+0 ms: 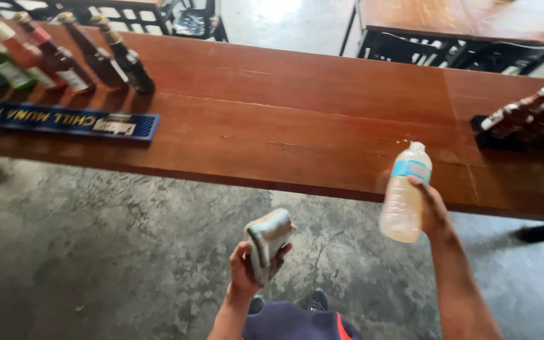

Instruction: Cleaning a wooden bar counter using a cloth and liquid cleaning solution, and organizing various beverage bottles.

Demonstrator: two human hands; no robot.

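Note:
My left hand [244, 269] grips a folded grey-and-white cloth [267, 239], held up over the concrete floor just short of the counter's near edge. My right hand [432, 211] holds a clear plastic bottle [405, 194] with a pale blue label and white cap, tilted with its top toward the long reddish wooden counter [297, 119]. A few small wet spots [403, 141] sit on the wood just beyond the bottle's cap.
Several glass bottles [64, 53] stand in a row at the counter's far left behind a dark blue bar mat [64, 119]. More brown bottles [530, 116] lie at the right end. Another wooden table [473, 19] and dark chairs stand beyond.

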